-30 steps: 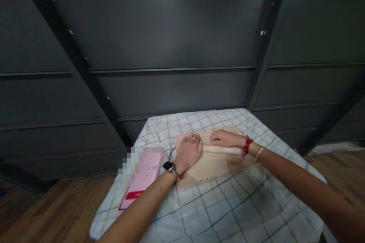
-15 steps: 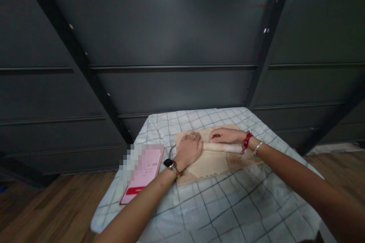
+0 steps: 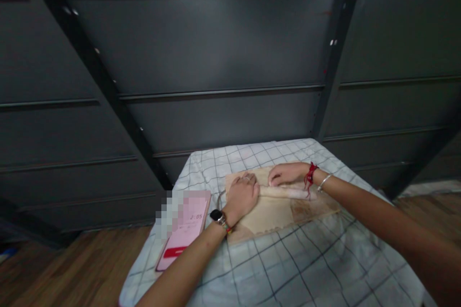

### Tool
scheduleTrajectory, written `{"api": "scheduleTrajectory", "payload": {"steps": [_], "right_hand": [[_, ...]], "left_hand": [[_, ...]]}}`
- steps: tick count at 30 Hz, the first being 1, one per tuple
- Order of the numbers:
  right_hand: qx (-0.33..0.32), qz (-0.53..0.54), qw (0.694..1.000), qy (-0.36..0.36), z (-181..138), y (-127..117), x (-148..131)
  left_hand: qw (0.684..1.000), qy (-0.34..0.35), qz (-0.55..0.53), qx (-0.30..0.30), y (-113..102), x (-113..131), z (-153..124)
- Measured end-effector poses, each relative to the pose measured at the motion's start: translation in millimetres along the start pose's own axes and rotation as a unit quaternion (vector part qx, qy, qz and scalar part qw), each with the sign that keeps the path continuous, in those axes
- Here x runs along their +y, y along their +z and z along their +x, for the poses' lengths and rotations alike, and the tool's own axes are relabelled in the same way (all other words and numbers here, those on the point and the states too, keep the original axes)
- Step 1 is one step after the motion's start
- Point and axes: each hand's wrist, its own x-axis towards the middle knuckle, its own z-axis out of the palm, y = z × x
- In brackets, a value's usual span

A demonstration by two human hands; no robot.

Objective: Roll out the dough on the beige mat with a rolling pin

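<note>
A sheet of tan, vintage-patterned paper (image 3: 272, 213) lies flat on the cloth. Across it runs a pale paper roll (image 3: 284, 193), lying sideways. My left hand (image 3: 243, 196) rests palm down on the left part of the sheet, at the roll's left end, fingers stretched forward and flat. Curled down at the far side of the roll, my right hand (image 3: 288, 172) has its fingertips pinched against it; what is under them is partly hidden. Red threads from the right wrist's bracelet (image 3: 310, 177) hang over the roll.
Left of the paper lies a phone (image 3: 187, 230) with a lit pink screen, partly pixelated. A white checked cloth (image 3: 288, 268) covers the small table. Dark metal panels (image 3: 223, 120) rise right behind it, and wooden floor (image 3: 97, 264) shows beside it.
The view has shifted slightly, so everything sits a little lower and to the right. My right hand's fingers have closed more at the roll. My left hand stays in place on the paper.
</note>
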Motion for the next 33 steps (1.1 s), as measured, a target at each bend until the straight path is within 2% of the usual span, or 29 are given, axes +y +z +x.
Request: {"api": "scheduleTrajectory", "payload": {"steps": [13,18,26,33], "right_hand": [[0.007,0.125,0.992,0.008,-5.8,-3.6,-0.9],[0.003,0.086,0.996,0.028,-5.7,-4.5,-0.9],[0.090,0.015,0.988,0.124,-1.4,7.5,-5.3],[0.111,0.005,0.986,0.124,-4.8,9.1,-14.6]], "left_hand": [[1.000,-0.006,-0.011,0.008,-1.9,1.8,0.1],[1.000,0.001,-0.007,0.014,0.5,-0.2,-0.2],[1.000,0.005,0.008,0.006,-0.6,0.8,0.5],[1.000,-0.003,-0.007,0.013,5.9,-1.1,-3.9]]}}
